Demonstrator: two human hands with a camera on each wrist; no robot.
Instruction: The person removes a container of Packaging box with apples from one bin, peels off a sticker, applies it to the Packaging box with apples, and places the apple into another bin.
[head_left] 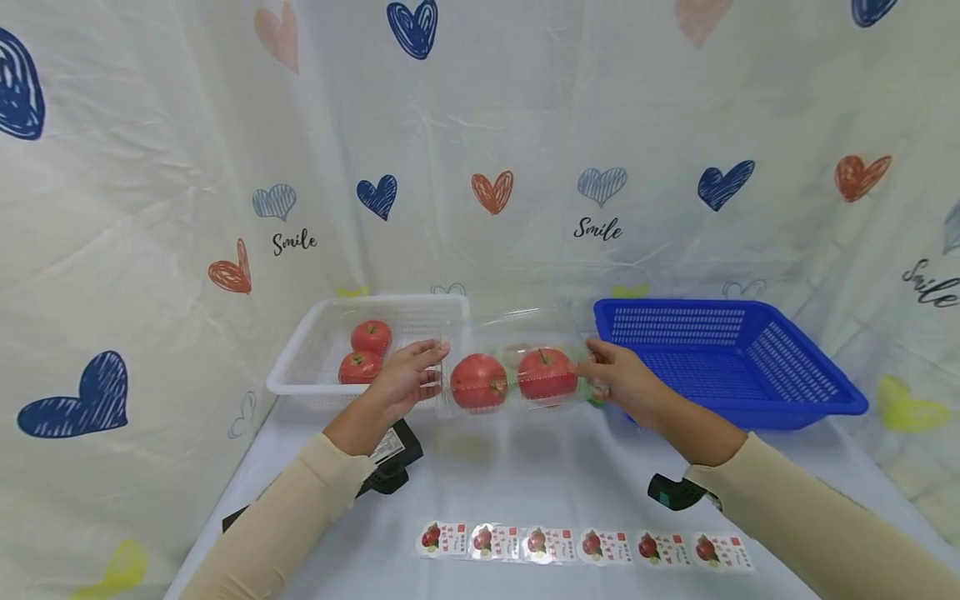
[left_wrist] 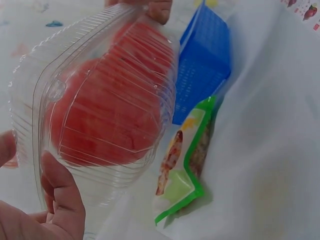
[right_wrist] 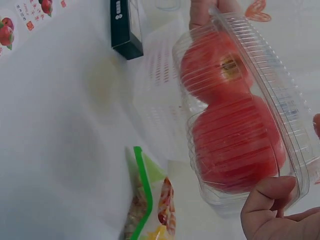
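My two hands hold a clear plastic clamshell box (head_left: pixel 512 385) up over the table, one at each end. Two red apples (head_left: pixel 547 373) sit side by side inside it. The left hand (head_left: pixel 405 377) grips the left end, thumb and fingers on the rim. At the other end, the right hand (head_left: pixel 622 379) pinches the rim between thumb and fingers. In the left wrist view the lid lies against the base along the rim (left_wrist: pixel 37 107). Below the box lies a green-edged packet (left_wrist: pixel 187 155), mostly hidden in the head view.
A white basket (head_left: pixel 307 389) with two red apples (head_left: pixel 371 337) stands back left. Back right is a blue basket (head_left: pixel 697 383). Several fruit stickers (head_left: pixel 550 544) lie in a row along the front. A black device (head_left: pixel 397 458) shows by the left sleeve.
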